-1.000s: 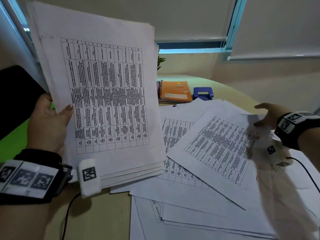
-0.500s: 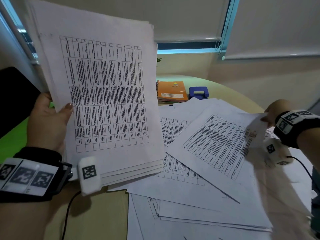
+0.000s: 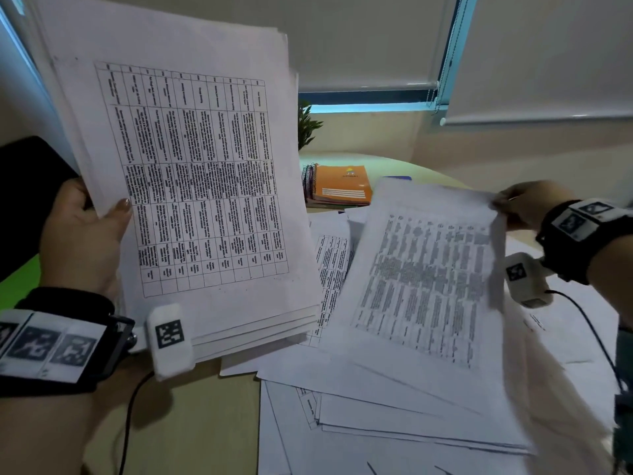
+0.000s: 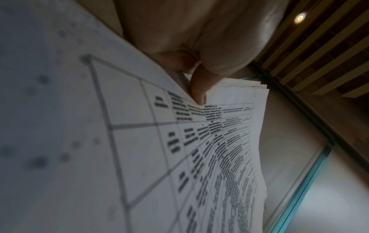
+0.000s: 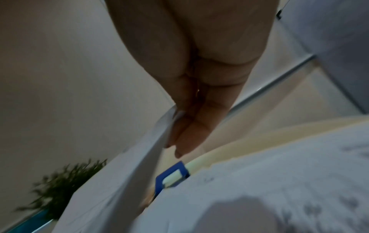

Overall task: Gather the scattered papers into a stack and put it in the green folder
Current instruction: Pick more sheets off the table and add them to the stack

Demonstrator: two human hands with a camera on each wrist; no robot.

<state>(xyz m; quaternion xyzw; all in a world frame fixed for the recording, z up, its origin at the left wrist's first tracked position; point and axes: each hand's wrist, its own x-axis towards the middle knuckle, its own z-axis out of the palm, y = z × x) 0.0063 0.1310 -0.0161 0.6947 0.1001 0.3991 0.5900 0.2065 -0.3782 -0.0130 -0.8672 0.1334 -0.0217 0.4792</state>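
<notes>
My left hand (image 3: 85,231) grips a thick stack of printed papers (image 3: 191,173) upright above the table's left side, thumb on the front sheet. The left wrist view shows the same stack of papers (image 4: 199,149) with my thumb (image 4: 199,88) pressed on it. My right hand (image 3: 524,205) pinches the top right corner of a single printed sheet (image 3: 424,289) and holds it lifted and tilted over the loose papers (image 3: 394,423) on the table. In the right wrist view my fingers (image 5: 185,130) pinch that sheet's edge (image 5: 139,165). A strip of the green folder (image 3: 19,282) shows at far left.
An orange spiral notebook (image 3: 339,185) lies at the back of the round table (image 3: 191,423). A blue hole punch (image 5: 171,175) sits behind the papers and a small plant (image 3: 306,126) by the window. A dark object (image 3: 24,190) stands at far left.
My right hand has taken hold of the top sheet's corner and lifted it up off the pile, swinging it leftward. The left hand still holds the stack upright.
</notes>
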